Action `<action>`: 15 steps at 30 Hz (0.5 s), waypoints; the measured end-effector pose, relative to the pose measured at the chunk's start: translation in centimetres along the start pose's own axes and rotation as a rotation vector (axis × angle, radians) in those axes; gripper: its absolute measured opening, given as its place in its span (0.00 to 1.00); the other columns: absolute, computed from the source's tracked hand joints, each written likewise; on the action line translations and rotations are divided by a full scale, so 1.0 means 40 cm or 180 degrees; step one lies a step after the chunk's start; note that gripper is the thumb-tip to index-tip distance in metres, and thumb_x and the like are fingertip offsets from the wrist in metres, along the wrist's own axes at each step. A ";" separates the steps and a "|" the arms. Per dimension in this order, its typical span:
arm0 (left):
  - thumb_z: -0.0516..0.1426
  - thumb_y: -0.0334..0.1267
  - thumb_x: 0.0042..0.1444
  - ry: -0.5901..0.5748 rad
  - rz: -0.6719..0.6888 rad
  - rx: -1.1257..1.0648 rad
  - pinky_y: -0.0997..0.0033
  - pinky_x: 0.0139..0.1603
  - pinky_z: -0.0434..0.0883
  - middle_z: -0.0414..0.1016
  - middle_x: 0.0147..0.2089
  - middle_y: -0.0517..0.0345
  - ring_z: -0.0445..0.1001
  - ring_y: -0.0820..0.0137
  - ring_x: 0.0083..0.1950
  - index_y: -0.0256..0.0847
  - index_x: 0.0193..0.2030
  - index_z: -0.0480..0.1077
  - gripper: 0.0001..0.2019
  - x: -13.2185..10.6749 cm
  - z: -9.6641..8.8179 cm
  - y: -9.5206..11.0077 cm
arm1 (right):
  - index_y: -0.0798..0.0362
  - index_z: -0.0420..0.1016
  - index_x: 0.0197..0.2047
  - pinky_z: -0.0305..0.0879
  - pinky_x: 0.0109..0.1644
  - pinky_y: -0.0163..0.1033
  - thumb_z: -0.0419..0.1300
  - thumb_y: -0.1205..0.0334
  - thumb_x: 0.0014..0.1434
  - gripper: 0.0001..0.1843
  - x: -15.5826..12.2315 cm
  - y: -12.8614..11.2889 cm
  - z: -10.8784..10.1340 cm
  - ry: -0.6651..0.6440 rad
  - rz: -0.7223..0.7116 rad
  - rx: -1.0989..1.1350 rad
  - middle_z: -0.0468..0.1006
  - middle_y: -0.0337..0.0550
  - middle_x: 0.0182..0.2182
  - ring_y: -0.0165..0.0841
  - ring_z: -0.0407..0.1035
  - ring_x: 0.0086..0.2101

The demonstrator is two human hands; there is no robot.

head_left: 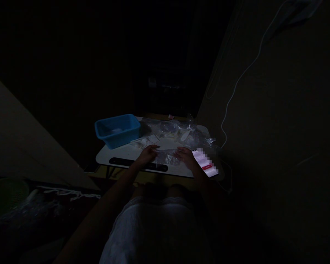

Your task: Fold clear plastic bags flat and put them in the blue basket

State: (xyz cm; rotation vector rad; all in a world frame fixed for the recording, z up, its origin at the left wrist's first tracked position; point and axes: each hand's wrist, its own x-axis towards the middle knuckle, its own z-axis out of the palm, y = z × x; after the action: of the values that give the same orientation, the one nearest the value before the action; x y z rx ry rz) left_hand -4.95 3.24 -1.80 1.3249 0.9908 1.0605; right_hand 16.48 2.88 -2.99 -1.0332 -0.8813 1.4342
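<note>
Here, the left hand (147, 154) and right hand (185, 157) meet a clear, thin plastic bag (167, 158) lying between the fingers, whose grip the dimness hides. It looks light, soft and slippery, best taken by its edge. A blue plastic tub (117, 131) sits beyond the left fingers.

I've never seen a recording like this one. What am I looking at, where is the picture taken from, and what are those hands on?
There is no machine here: a person is working with two bare hands, filmed by one camera worn on their head, looking forward and down. The room is dim. On a white tabletop stand a blue rectangular plastic tub and crumpled clear plastic. The left hand and right hand are both on a clear plastic sheet; the dimness hides whether they grip it. A bright screen with blurred content lies beside the right hand.
</note>
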 end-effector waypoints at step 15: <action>0.59 0.34 0.37 0.0412 0.0134 0.0140 0.79 0.20 0.59 0.68 0.25 0.62 0.62 0.80 0.20 0.35 0.38 0.69 0.17 0.010 0.006 -0.018 | 0.54 0.65 0.36 0.67 0.30 0.33 0.61 0.68 0.42 0.15 0.008 -0.001 0.013 0.0340 0.0002 -0.0342 0.73 0.35 0.23 0.30 0.72 0.25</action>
State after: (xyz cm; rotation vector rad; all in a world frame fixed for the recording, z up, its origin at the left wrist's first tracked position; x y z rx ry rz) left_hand -4.60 3.59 -2.52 1.3311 1.0917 1.1741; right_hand 16.02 3.22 -2.84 -1.1797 -0.8878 1.3310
